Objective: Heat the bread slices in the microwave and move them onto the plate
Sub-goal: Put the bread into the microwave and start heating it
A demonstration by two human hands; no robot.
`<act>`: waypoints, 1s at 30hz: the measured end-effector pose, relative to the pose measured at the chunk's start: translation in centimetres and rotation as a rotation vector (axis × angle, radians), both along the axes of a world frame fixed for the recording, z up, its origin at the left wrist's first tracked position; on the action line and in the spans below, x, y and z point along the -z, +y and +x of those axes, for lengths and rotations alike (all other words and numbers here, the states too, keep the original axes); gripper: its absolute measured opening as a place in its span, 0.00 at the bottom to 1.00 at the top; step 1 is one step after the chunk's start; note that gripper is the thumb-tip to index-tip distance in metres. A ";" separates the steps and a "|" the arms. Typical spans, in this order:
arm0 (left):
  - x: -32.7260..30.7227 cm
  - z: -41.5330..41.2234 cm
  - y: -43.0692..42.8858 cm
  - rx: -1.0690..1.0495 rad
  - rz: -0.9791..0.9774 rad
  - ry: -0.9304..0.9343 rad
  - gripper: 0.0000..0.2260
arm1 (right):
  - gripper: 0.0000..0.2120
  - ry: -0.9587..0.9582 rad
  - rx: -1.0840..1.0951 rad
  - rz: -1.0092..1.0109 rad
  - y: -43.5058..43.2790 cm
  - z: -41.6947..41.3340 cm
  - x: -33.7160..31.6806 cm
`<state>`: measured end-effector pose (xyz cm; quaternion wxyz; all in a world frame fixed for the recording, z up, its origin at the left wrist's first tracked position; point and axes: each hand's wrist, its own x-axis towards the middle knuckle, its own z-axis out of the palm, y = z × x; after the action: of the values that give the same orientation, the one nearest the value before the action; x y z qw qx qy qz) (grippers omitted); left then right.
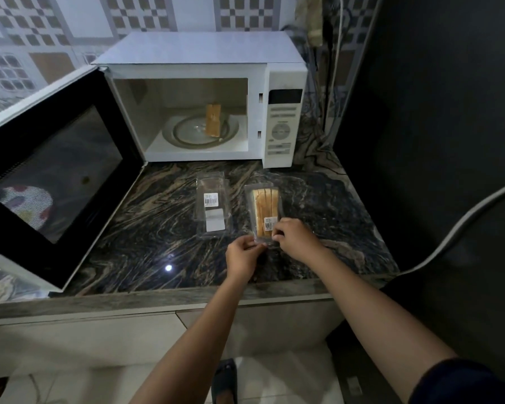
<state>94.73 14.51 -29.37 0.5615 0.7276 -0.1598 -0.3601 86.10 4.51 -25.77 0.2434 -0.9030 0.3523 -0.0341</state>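
Two packs on the marble counter (146, 223): one clear pack (212, 207) looks emptied, and the bread pack (265, 211) beside it is full. Both hands are at its near end now, left hand (242, 259) pinching the wrapper's corner, right hand (293, 237) gripping the edge, apparently opening it. Some bread slices (213, 121) already stand on the turntable inside the microwave (283, 123), door (56, 170) swung wide. Heating and plating look yet to come. Dim kitchen, patterned tiles (35, 30) behind.
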 end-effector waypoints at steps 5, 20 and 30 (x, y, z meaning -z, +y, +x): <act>0.0 -0.2 -0.6 -0.168 -0.008 0.165 0.14 | 0.06 0.095 -0.014 0.084 -1.1 0.6 -0.5; -0.5 0.2 -0.7 -0.171 0.028 0.224 0.10 | 0.04 -0.246 -0.024 -0.109 -3.0 1.1 -7.5; -1.0 1.3 -1.0 -0.123 0.032 0.360 0.08 | 0.04 -0.539 0.154 -0.384 -1.8 1.8 -6.5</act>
<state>96.03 13.56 -28.33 0.5903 0.6689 -0.0061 -0.4519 87.92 2.74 -19.27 0.1502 -0.8616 0.3295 -0.3557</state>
